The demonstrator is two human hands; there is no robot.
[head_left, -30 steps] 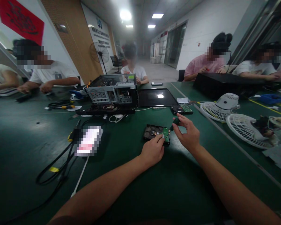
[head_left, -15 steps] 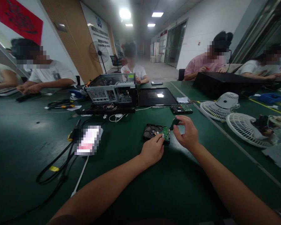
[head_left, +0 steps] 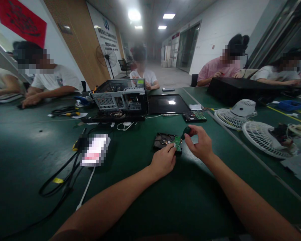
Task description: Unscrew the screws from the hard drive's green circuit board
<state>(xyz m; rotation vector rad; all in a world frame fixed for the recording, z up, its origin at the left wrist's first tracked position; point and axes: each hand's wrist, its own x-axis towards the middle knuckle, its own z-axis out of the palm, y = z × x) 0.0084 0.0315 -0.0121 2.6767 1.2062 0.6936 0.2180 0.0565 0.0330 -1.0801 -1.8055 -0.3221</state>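
Bare hands work over a boxy hard drive (head_left: 160, 141) lying on the smooth green bench (head_left: 130, 150), near its middle. Fingers close together, the left hand (head_left: 163, 158) rests on the drive's near edge and green circuit board (head_left: 177, 140); its thumb is hidden, so I can't tell whether it grips. The right hand (head_left: 200, 142) pinches a screwdriver (head_left: 186, 132) by its rounded dark-green handle, between thumb and fingertips. Its thin shaft slants down to the board (the tip is too fine to make out from here).

Beyond sits a second hard drive (head_left: 195, 116), and left of it a glossy black panel (head_left: 168, 104) catching a lamp's glare. Next to that stands a computer case (head_left: 119, 100) of perforated grey metal, its insides a murky tangle. At left, a phone (head_left: 94, 150) is blurred into squares, and its white cord (head_left: 87, 187) vanishes behind the left forearm (head_left: 112, 201). Ribbed, round plastic fan parts (head_left: 227, 118) lie at right, near a pale, creased sheet (head_left: 299, 165) cut off by the edge of view.
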